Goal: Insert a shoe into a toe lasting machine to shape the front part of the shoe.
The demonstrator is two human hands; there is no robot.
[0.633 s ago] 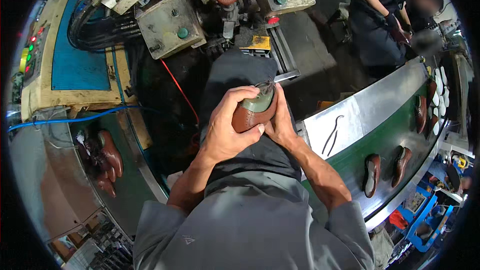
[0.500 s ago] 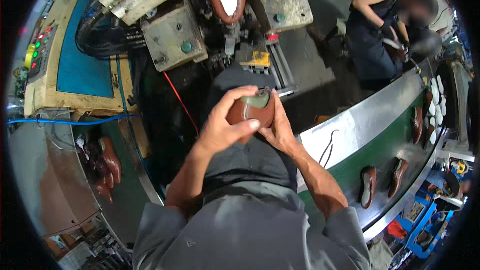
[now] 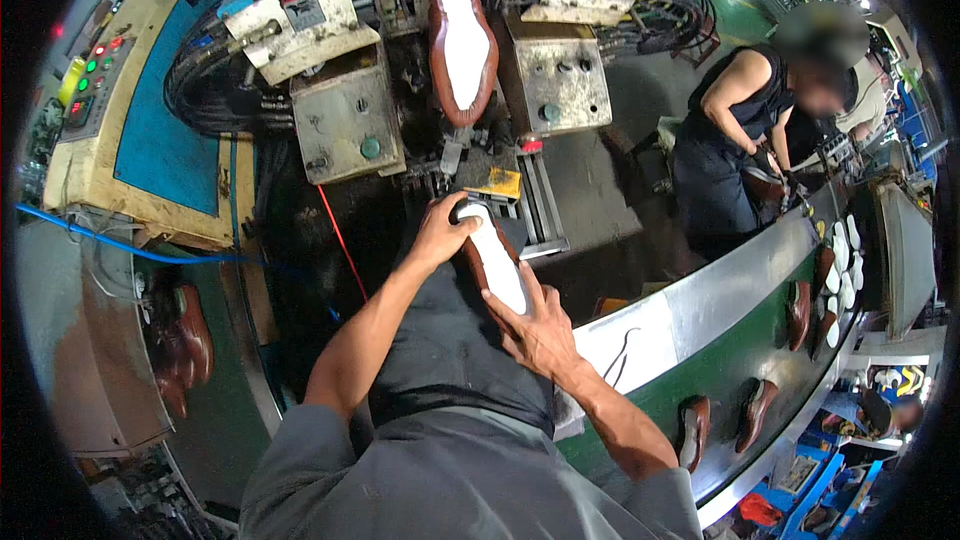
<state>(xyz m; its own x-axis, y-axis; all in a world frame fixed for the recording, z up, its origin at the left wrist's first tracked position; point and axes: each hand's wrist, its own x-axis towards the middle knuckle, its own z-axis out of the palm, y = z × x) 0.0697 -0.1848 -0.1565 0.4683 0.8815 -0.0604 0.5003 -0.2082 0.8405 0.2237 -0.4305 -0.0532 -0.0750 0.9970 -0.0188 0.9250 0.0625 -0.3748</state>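
Both hands on one brown leather shoe with a white insole board facing up, held sole-up between the worker's lap and the machine front. Left hand clasps the far end of the shoe, fingers curled over its tip. Right hand grips the near end from the side, thumb along the white board.

Judged progress: this shoe is in hand but not yet seated on the machine. A second brown shoe with a white insole board already sits clamped upright in the grey metal lasting machine, between its two boxy steel heads, so that station looks occupied. What is left, as I read it, is mounting the held shoe and working it.

Materials: shoe upper is smooth, glossy brown leather; insole board is flat, matt white, elongated oval. Machine housings are scuffed painted steel with black hoses looped behind. The green conveyor belt with a shiny curved steel rim carries further brown shoes lying on their sides. Another person stands at its far end.
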